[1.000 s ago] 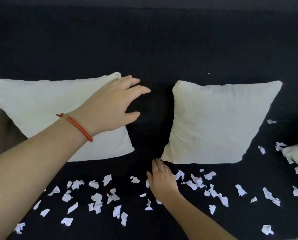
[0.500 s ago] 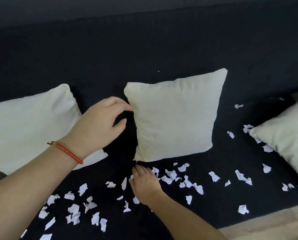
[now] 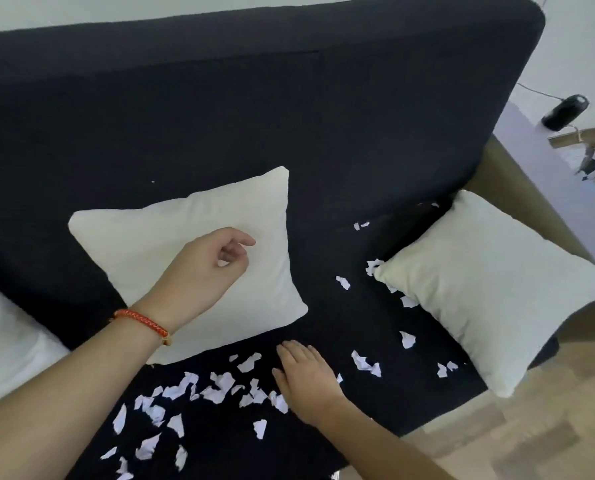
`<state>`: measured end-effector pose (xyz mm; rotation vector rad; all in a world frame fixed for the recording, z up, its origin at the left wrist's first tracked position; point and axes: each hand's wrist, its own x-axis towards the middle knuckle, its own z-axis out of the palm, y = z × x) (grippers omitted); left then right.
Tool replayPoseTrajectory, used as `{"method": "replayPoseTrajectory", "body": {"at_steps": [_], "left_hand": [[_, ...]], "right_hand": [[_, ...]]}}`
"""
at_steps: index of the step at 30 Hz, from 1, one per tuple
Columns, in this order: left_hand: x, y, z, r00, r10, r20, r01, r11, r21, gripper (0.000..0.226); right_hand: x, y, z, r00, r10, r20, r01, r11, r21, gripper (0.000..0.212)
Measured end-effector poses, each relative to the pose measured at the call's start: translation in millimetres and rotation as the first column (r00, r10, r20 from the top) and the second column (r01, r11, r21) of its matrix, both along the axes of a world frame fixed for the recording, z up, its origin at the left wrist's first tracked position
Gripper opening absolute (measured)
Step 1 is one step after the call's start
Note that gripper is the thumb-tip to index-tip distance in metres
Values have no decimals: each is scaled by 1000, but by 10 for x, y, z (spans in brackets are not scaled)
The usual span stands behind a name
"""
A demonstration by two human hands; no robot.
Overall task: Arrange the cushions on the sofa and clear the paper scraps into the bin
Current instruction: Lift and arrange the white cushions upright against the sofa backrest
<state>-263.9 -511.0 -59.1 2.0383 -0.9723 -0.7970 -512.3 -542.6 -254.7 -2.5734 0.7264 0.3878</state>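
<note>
Left hand [image 3: 206, 268] loosely curled, empty, over middle cushion [image 3: 192, 251]; right hand [image 3: 306, 379] flat, open on sofa [image 3: 289, 116] among scraps [image 3: 216, 389]. Sweep scraps into one pile before lifting; no bin in view.

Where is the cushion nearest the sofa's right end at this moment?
The right cushion lies flat on the seat at the right of the head view, beside the sofa's armrest, with paper scraps along its left edge.

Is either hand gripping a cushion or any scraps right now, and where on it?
Nothing is held. The left hand hovers loosely curled over the middle cushion; the right hand lies flat on the sofa seat among paper scraps.
</note>
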Motion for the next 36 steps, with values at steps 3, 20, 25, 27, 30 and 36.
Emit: {"method": "replayPoseTrajectory", "body": {"at_steps": [3,20,25,27,30,36], "left_hand": [[-234,-325,-35,997,41,-60,-40,999,25,21],[-1092,-995,-167,961,97,-260,-49,982,182,23],[-1494,-1208,-382,901,187,-390,-85,961,264,22],[-1668,-1342,-464,865,223,-449,-96,953,288,23],[-2009,-1668,-669,791,288,-540,-107,934,341,31],[-2667,-2455,-1027,558,484,-674,-199,866,458,74]], "right_hand": [[-109,-439,131,998,-59,-3,59,996,65,83],[-425,-2057,900,621,-783,30,603,502,620,25],[-1004,-2716,1094,575,-812,103,665,537,519,19],[-1186,-3030,1130,584,-803,119,676,563,475,16],[-1396,-3613,1182,603,-785,140,705,607,367,17],[-1569,-4704,1151,716,-682,149,657,730,186,42]]}}
